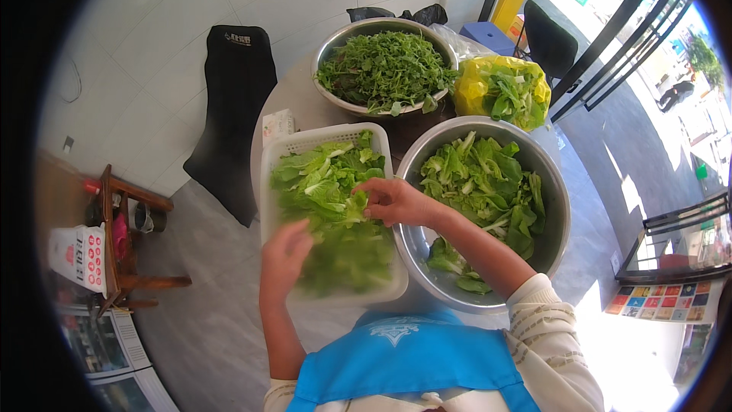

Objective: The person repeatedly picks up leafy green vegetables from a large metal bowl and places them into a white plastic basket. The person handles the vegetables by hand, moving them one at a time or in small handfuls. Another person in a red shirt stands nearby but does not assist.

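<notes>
A white perforated plastic basket holds a heap of green leafy vegetable leaves. My right hand is over the basket's right side, thumb and fingers pinched on a small green leaf. My left hand, blurred, is above the basket's left side with its fingers bent; whether it holds anything is unclear. A large steel basin stands right of the basket, touching or nearly touching its rim. More leaves lie inside it, and my right forearm crosses above its near part.
Behind stands another steel basin of finer greens, beside a yellow plastic bag of leafy vegetables. A small box sits at the round table's left. A black-covered chair and a wooden stool are left; a glass door frame is right.
</notes>
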A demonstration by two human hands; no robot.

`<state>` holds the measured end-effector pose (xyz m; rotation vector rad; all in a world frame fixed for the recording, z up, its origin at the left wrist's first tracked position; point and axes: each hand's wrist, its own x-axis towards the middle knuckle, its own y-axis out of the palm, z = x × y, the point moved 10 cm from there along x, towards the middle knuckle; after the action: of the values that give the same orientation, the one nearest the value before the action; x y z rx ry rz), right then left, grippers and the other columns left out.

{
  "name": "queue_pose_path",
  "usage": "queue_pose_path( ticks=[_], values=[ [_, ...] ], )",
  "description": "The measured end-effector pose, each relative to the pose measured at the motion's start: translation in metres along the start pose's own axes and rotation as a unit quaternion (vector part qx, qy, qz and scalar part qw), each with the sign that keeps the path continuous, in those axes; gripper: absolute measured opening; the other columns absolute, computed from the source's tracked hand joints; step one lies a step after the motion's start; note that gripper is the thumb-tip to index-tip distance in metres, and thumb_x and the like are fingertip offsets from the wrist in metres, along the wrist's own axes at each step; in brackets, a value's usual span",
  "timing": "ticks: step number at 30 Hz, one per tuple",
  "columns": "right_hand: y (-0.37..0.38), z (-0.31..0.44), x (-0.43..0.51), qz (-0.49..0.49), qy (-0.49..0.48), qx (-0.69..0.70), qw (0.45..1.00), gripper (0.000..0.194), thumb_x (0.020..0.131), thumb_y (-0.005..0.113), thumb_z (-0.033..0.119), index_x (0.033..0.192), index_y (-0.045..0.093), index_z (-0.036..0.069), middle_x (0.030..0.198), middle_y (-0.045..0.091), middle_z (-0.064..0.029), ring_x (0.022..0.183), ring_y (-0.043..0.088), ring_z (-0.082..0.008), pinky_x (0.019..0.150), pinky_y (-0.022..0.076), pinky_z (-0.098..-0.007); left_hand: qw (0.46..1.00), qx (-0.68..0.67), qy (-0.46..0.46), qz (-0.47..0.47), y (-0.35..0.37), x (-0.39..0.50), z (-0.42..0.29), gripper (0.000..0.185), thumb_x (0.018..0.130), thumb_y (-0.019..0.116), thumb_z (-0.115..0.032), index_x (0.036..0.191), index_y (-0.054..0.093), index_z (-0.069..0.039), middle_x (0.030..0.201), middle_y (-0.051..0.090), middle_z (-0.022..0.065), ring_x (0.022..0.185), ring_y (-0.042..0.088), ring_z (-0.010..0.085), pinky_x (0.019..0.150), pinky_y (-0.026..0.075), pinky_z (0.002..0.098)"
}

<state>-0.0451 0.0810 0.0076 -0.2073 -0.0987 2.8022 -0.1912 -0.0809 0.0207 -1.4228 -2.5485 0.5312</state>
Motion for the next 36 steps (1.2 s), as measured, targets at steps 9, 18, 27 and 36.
queue_pose_path(
  ticks=[9, 18, 27, 36],
  values=[
    [-0.066, -0.029, -0.023, -0.176, -0.018, -0.048, 0.983, 0.013, 0.089, 0.061, 0.011, 0.098, 0.064, 0.003, 0.072, 0.06, 0.0021, 0.06, 0.05, -0.0026, 0.053, 0.0416, -0.0198, 0.999, 0.02, 0.001, -0.029, -0.011, -0.004, 0.001, 0.029, 0.088, 0.064, -0.012, 0.114, 0.063, -0.001, 0.098, 0.068, 0.0107, 0.091, 0.064, 0.0173, 0.08, 0.05, 0.0298],
    [-0.164, -0.12, -0.169, -0.323, 0.096, -0.264, 0.904, 0.014, 0.085, 0.06, 0.008, 0.095, 0.064, 0.0, 0.072, 0.061, -0.0025, 0.058, 0.054, -0.0077, 0.052, 0.0457, -0.0244, 0.996, -0.046, 0.046, -0.069, -0.005, 0.006, -0.011, 0.013, 0.088, 0.062, -0.007, 0.097, 0.065, 0.002, 0.086, 0.069, 0.0065, 0.08, 0.064, 0.0123, 0.072, 0.049, 0.0261],
    [-0.22, -0.189, -0.204, -0.452, 0.042, -0.193, 0.87, 0.016, 0.085, 0.063, 0.008, 0.099, 0.063, 0.0, 0.075, 0.062, -0.0033, 0.061, 0.056, -0.0086, 0.051, 0.0478, -0.0262, 0.996, -0.035, 0.068, 0.04, 0.067, 0.019, -0.039, 0.012, 0.091, 0.059, -0.005, 0.1, 0.063, 0.002, 0.091, 0.067, 0.0078, 0.08, 0.064, 0.0122, 0.076, 0.05, 0.0249],
    [-0.212, -0.2, -0.183, -0.397, 0.052, -0.086, 0.912, 0.016, 0.086, 0.062, 0.008, 0.099, 0.063, 0.0, 0.072, 0.061, -0.0018, 0.059, 0.055, -0.007, 0.053, 0.0454, -0.0244, 0.963, 0.11, 0.24, 0.057, 0.23, 0.086, -0.078, 0.07, 0.081, 0.071, -0.033, 0.138, 0.039, -0.008, 0.133, 0.046, 0.0222, 0.106, 0.06, 0.0334, 0.087, 0.05, 0.0428]
  ],
)
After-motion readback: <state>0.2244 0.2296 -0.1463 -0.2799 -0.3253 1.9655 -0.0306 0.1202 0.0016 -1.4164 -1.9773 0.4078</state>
